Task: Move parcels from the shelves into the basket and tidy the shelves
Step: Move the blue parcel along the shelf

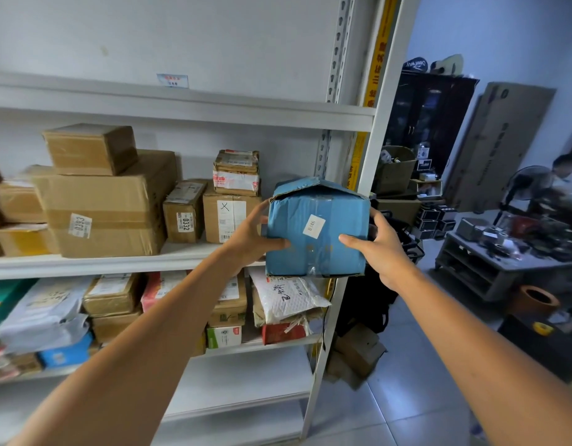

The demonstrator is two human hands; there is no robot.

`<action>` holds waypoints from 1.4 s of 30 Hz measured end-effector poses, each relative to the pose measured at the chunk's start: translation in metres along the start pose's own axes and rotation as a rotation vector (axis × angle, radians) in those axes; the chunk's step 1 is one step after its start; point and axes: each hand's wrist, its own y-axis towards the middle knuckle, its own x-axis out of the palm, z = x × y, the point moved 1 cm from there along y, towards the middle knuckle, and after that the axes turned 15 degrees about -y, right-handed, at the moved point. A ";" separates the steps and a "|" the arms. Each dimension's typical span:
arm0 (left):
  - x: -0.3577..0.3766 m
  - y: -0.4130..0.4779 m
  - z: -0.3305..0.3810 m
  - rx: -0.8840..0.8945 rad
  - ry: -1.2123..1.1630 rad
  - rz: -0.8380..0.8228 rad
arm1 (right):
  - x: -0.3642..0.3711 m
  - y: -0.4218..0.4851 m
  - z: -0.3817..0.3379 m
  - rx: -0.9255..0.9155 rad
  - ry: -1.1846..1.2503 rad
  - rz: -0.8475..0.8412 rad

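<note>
Blue parcel (315, 252) between left and right fingers (260, 210)

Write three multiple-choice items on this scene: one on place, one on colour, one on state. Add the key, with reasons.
1. Where is the held parcel?
A on the floor
B between the left hand and the right hand, by the rack's right post
C on the top shelf

2. Its colour?
A blue
B red
C brown

3. The left hand is:
A hanging idle
B flat on a shelf
C gripping the parcel's side

Key: B, a hand shows on each side of it; A, its wrapping is blue; C, the thumb presses its front.
</note>
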 end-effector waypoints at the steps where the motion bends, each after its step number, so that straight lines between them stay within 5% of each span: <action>1: 0.000 -0.003 0.002 0.004 -0.004 -0.002 | -0.001 -0.002 -0.003 -0.010 -0.003 -0.001; 42: 0.023 -0.039 0.048 0.248 0.370 -0.017 | -0.041 -0.041 -0.029 -0.012 0.222 -0.067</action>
